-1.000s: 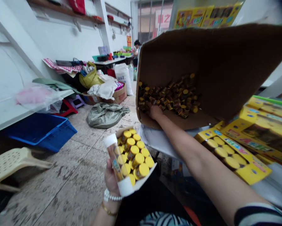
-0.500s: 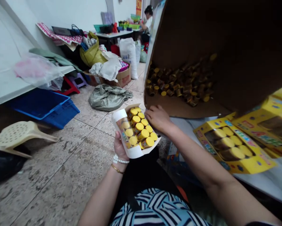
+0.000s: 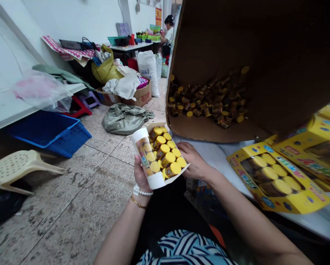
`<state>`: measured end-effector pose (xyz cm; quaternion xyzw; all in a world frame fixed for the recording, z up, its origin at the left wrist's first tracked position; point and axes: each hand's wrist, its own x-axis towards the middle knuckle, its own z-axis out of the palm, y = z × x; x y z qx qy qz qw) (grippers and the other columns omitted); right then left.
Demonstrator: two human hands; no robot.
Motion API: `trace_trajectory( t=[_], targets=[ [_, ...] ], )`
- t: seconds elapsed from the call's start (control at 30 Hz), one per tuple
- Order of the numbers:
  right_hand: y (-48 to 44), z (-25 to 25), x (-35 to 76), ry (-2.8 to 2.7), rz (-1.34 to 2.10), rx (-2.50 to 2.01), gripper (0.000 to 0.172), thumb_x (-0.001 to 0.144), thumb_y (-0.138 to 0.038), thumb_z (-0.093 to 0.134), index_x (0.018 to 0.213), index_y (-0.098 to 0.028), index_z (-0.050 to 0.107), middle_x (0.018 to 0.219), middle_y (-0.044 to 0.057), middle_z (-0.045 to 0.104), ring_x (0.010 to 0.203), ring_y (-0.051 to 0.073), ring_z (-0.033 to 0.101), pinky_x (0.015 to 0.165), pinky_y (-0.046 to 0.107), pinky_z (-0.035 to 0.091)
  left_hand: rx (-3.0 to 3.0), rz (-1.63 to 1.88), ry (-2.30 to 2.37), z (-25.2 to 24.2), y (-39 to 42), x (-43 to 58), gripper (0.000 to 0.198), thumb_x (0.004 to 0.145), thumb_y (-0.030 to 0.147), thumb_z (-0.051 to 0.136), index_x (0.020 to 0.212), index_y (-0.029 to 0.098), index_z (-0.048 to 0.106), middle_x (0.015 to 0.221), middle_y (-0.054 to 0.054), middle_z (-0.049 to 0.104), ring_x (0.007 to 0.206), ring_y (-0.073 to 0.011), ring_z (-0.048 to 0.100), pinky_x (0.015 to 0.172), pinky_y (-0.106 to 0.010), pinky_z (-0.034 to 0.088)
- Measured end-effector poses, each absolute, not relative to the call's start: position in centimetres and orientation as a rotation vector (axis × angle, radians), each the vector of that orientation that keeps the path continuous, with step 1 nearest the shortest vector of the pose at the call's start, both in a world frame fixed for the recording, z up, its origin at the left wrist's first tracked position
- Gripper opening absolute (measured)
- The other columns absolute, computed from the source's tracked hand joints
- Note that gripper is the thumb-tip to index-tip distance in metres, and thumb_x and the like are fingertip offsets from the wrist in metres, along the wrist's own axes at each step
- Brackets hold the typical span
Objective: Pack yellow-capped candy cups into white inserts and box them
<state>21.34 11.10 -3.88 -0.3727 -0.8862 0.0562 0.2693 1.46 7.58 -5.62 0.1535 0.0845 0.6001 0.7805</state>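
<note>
My left hand (image 3: 142, 173) grips an open carton box (image 3: 151, 181) from its left side, thumb along the white flap edge. Rows of small jars with yellow lids (image 3: 169, 158) fill the box, which is tilted toward me. A clear window panel on the flap shows more yellow lids through it. Against the box's right side rests my right hand (image 3: 195, 161), its fingers bent around that edge and partly hidden behind it. Beyond, a large cardboard carton (image 3: 209, 136) lies on its side with a heap of loose yellow-lidded jars (image 3: 209, 103) inside.
On the white table at right stand yellow windowed boxes (image 3: 280, 176) filled with jars. A blue crate (image 3: 51, 129) and a cream plastic stool (image 3: 21, 167) are on the floor at left. A grey-green sack (image 3: 126, 117) lies ahead. A person (image 3: 168, 35) sits at a far table.
My right hand has slid from the box's far right corner nearer to me along its right side. The box stays in my left hand, and the view has shifted slightly.
</note>
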Motion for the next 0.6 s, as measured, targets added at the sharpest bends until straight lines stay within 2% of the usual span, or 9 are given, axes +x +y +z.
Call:
trace_trajectory(
  t=[0.07,0.17,0.27,0.37,0.4,0.47,0.53,0.6],
  targets=[
    [10.9,-4.1,21.6,-2.278,0.091,-1.131,0.029,0.084,-0.032,0.063,0.106,-0.016,0.071,0.111,0.017,0.064,0.1,0.029,0.056,0.088,0.043,0.048,0.331,1.279,0.166,-5.9,7.2,1.5,0.064,0.091,0.065,0.05,0.143,0.027,0.053,0.145,-0.009,0.059,0.148,-0.0352,0.034,0.121,-0.06,0.024],
    [10.4,-3.0,22.3,-2.118,0.134,-1.306,0.024,0.086,-0.036,0.067,0.101,-0.018,0.073,0.096,0.013,0.066,0.091,0.027,0.059,0.084,0.042,0.048,0.327,1.3,0.203,-6.3,6.3,1.1,0.061,0.094,0.063,0.046,0.141,0.025,0.055,0.145,-0.009,0.06,0.148,-0.0346,0.035,0.121,-0.057,0.025],
    [8.6,-0.3,22.5,-1.899,0.57,-1.264,0.024,0.085,-0.037,0.071,0.103,-0.021,0.068,0.09,0.006,0.068,0.083,0.022,0.063,0.077,0.035,0.05,0.338,1.323,0.26,-6.8,5.3,0.6,0.059,0.095,0.064,0.044,0.139,0.027,0.057,0.145,-0.007,0.06,0.147,-0.0347,0.037,0.121,-0.058,0.027],
    [5.6,2.7,21.5,-1.684,1.017,-1.066,0.028,0.089,-0.037,0.069,0.111,-0.026,0.057,0.095,0.003,0.07,0.092,0.021,0.067,0.08,0.034,0.053,0.356,1.316,0.3,-7.1,4.3,0.3,0.062,0.091,0.067,0.047,0.137,0.028,0.059,0.143,-0.006,0.061,0.147,-0.0358,0.037,0.12,-0.058,0.028],
    [4.7,3.4,21.0,-1.682,1.031,-1.022,0.027,0.09,-0.036,0.068,0.112,-0.026,0.056,0.099,0.003,0.07,0.098,0.021,0.067,0.086,0.036,0.052,0.358,1.312,0.311,-7.2,4.0,0.3,0.062,0.09,0.068,0.049,0.136,0.027,0.059,0.143,-0.007,0.062,0.147,-0.0359,0.036,0.12,-0.058,0.029],
    [3.0,4.2,20.1,-1.757,0.823,-1.043,0.025,0.088,-0.035,0.07,0.11,-0.026,0.06,0.103,0.005,0.068,0.105,0.023,0.063,0.093,0.04,0.05,0.358,1.328,0.323,-7.1,3.6,0.4,0.06,0.09,0.067,0.049,0.134,0.028,0.061,0.142,-0.006,0.062,0.147,-0.0354,0.036,0.12,-0.057,0.031],
    [2.1,4.2,19.5,-1.816,0.578,-1.113,0.022,0.086,-0.034,0.072,0.106,-0.026,0.066,0.097,0.005,0.064,0.096,0.022,0.061,0.087,0.039,0.051,0.36,1.346,0.33,-7.0,3.2,0.4,0.055,0.092,0.064,0.049,0.132,0.029,0.063,0.14,-0.005,0.064,0.147,-0.0345,0.037,0.119,-0.055,0.033],
    [1.6,4.0,19.5,-1.862,0.56,-1.138,0.014,0.089,-0.032,0.068,0.102,-0.027,0.069,0.086,0.003,0.061,0.083,0.019,0.06,0.075,0.034,0.051,0.362,1.347,0.331,-6.9,2.9,0.4,0.054,0.091,0.063,0.05,0.132,0.03,0.064,0.137,-0.004,0.067,0.146,-0.0348,0.038,0.118,-0.055,0.035]
  ],
)
